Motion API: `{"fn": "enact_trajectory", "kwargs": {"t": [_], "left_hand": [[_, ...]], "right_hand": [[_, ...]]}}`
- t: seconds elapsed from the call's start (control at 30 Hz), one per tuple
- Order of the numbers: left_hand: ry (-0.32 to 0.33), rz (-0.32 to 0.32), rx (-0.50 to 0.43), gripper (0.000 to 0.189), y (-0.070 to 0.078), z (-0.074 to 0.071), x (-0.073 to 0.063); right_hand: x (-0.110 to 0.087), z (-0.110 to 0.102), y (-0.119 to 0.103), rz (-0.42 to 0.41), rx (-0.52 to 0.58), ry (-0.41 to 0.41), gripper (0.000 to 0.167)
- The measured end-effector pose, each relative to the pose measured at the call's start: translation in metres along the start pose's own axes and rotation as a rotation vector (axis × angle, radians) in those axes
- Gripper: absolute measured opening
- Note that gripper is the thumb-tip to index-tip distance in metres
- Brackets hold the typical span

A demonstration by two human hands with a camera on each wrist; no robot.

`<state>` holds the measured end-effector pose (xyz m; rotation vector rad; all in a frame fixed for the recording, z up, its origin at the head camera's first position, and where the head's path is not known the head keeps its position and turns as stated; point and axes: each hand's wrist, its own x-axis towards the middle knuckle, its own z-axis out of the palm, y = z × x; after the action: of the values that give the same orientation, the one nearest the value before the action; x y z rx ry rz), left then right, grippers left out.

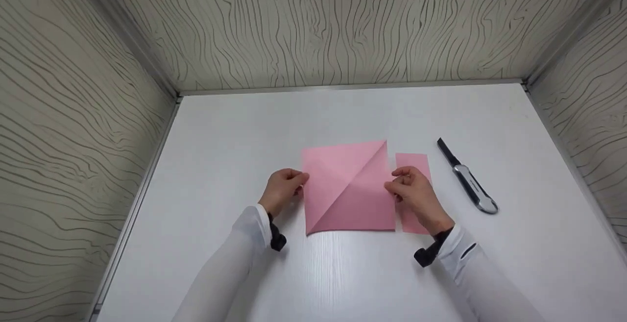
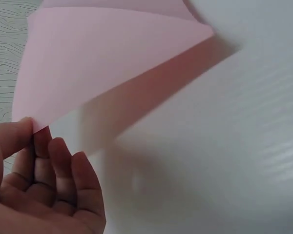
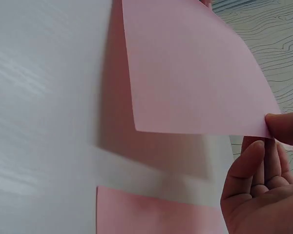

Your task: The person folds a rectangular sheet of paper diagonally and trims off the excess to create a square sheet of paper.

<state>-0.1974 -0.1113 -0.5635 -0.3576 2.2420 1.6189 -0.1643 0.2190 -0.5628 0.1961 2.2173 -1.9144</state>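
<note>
A square sheet of pink paper (image 1: 360, 199) with a diagonal crease from its lower left to its upper right corner is held between both hands. My left hand (image 1: 284, 187) pinches its left edge between thumb and fingers. On the opposite edge, my right hand (image 1: 416, 197) pinches the sheet the same way. In the left wrist view the paper (image 2: 112, 48) is raised off the table and casts a shadow. The right wrist view shows the sheet (image 3: 195, 73) lifted too, bending slightly towards the thumb. A narrow pink paper strip (image 1: 413, 160) lies under the right hand, partly hidden by it.
A grey and black utility knife (image 1: 472, 185) lies to the right of the strip, its black end pointing away. The white table (image 1: 235, 136) is bordered at the back and sides by panels (image 1: 313, 28) with a wood-grain pattern.
</note>
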Motion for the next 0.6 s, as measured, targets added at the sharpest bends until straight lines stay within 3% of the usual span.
{"fn": "enact_trajectory", "kwargs": {"t": [0.33,0.6], "left_hand": [[0.042,0.036,0.208,0.022,0.002,0.007,0.007],[0.073,0.053,0.403,0.023,0.001,0.015,0.016]], "right_hand": [[0.004,0.004,0.011,-0.052,-0.24,0.042,0.018],[0.01,0.009,0.014,-0.011,-0.421,0.038,0.017]]}}
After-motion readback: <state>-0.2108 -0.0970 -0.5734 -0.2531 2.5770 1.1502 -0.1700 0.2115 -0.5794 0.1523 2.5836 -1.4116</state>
